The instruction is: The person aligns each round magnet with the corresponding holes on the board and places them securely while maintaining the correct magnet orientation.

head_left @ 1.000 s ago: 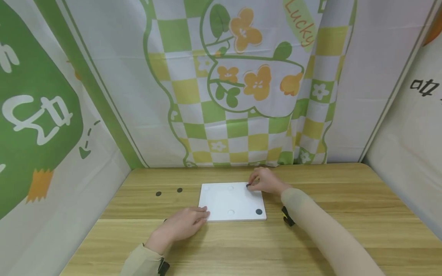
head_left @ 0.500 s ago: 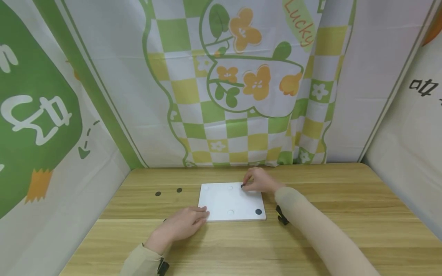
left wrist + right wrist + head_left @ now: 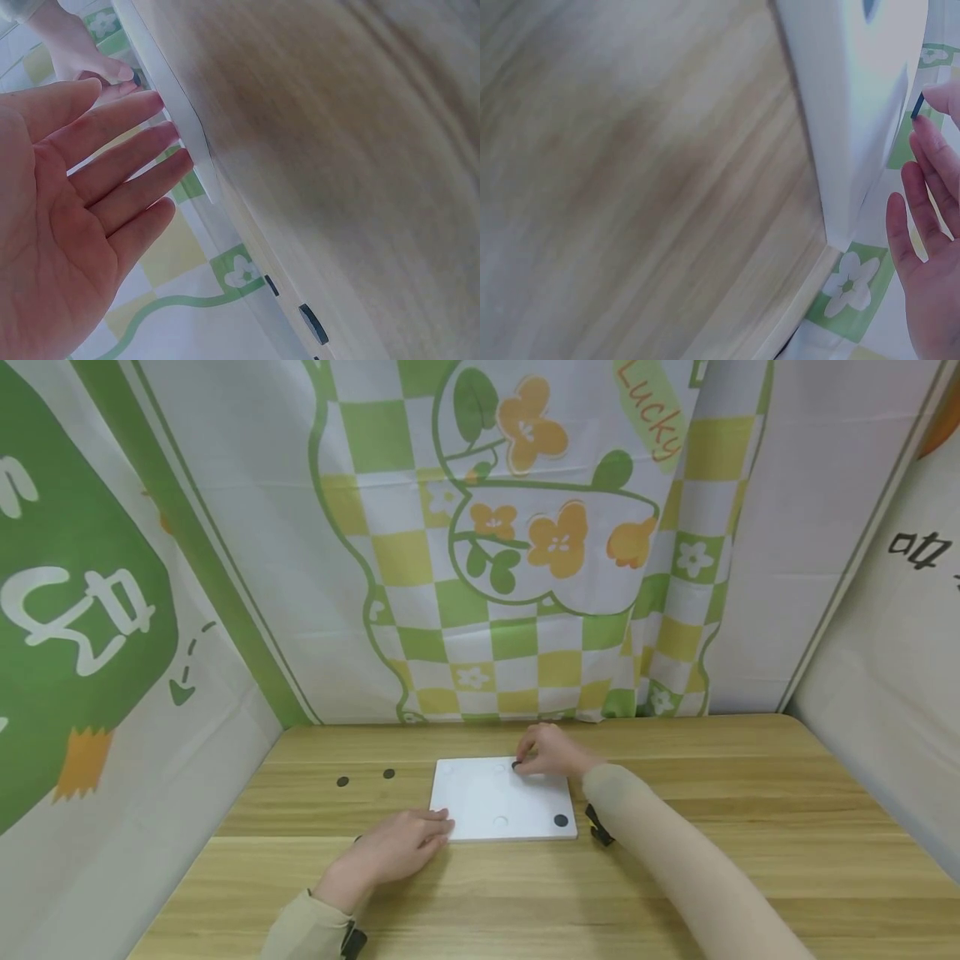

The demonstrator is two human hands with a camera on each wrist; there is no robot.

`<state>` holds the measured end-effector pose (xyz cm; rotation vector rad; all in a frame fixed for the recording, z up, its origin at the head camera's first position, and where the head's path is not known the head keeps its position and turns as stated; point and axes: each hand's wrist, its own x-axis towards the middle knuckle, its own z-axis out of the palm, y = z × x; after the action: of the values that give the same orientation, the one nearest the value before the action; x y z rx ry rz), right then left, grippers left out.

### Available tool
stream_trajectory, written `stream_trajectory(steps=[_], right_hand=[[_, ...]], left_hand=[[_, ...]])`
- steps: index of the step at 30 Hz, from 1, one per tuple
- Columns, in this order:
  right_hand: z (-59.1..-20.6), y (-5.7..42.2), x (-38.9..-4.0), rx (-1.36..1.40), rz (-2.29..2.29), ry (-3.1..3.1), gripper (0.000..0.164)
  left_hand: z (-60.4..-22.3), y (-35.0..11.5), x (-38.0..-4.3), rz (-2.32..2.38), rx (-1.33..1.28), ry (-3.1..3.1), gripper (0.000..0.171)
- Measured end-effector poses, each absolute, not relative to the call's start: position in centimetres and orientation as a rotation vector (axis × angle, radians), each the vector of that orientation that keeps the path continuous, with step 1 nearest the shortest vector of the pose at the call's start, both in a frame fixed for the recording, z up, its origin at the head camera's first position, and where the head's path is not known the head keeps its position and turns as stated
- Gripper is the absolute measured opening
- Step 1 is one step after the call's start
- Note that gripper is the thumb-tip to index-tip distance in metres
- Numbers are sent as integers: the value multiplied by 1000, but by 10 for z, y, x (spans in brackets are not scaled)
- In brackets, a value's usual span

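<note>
Right hand (image 3: 553, 752): grip closed down to a thumb-and-finger pinch on a small dark disc (image 3: 516, 766); other fingers loosely extended, per right wrist view. Held disc is over the far part of the white board (image 3: 480, 795), just right of the far middle round hollow (image 3: 500, 768); touching the board or not, cannot tell. Left hand (image 3: 397, 846): grip wide, fingers straight, fingertips on the board's near left corner, nothing held.

Board lies flat on the wooden table (image 3: 510, 902). One seated disc (image 3: 561, 820) in its near right corner; near middle hollow (image 3: 500, 821) and far left hollow (image 3: 447, 769) unfilled. Left of the board, on the table: outer loose disc (image 3: 342, 782), inner loose disc (image 3: 388, 773), apart from each other, plus a partly hidden disc (image 3: 358, 838) behind the left hand. Beige sleeves (image 3: 675, 852) on both arms. Behind the table, a checked curtain (image 3: 517, 639), green, yellow and white, with orange flowers and "Lucky" printed on it.
</note>
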<state>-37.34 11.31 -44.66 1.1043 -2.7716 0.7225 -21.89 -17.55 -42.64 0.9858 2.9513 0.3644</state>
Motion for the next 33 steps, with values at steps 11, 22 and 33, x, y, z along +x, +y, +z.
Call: stream_trajectory(steps=[11, 22, 33], right_hand=[[-447, 106, -377, 1088, 691, -2805, 8], [-446, 95, -377, 1087, 663, -2802, 9], [-440, 85, -374, 1050, 660, -2863, 11]], left_hand=[[-426, -175, -220, 355, 996, 2948, 32], [-427, -176, -219, 356, 978, 2951, 32], [-428, -176, -220, 372, 1000, 2950, 31]])
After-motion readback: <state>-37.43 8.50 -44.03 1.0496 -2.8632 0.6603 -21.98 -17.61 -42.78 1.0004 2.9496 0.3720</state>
